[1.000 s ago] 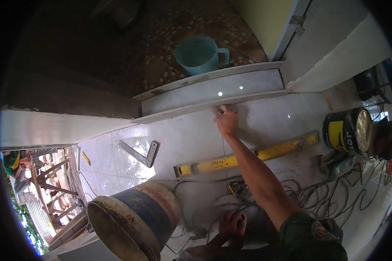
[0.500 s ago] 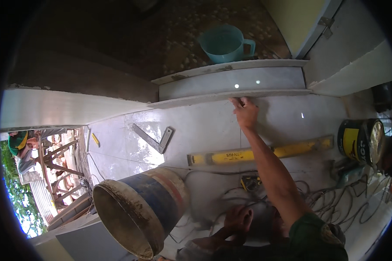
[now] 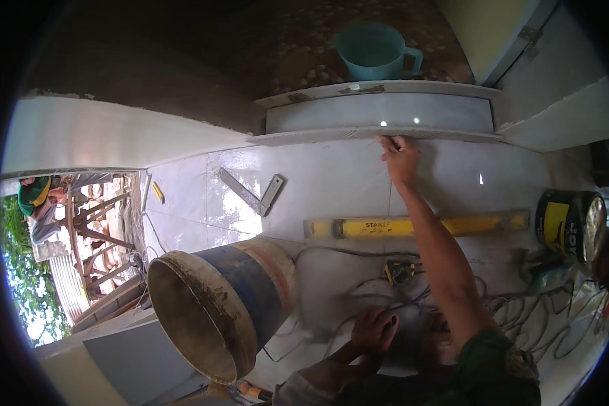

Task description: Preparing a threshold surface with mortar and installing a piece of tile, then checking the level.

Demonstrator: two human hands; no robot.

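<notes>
My right hand [image 3: 400, 160] reaches forward to the lower edge of a thin grey strip [image 3: 453, 135] along the doorway step, fingers bent against it; anything between them is hidden. A pale tile piece [image 3: 318, 118] lies behind that strip. Under my forearm lies a yellow spirit level [image 3: 325, 229], with a yellow-black tape measure [image 3: 400, 272] nearer me. A metal square [image 3: 242, 193] is left of my hand. Bare skin and grey cloth show at the lower centre, where I cannot clearly make out my left hand.
A dirty bucket [image 3: 250, 284] lies tipped at lower left; a black-yellow pail [image 3: 567, 223] is at right. Cables [image 3: 528, 314] coil near me. A teal jug [image 3: 369, 54] stands beyond the step. Through the left opening are a worker in green [image 3: 37, 196] and timber framing [image 3: 98, 233].
My view has shifted, so the step and floor items appear higher and further right. My right hand stays at the strip's lower edge, its fingers moving slightly.
</notes>
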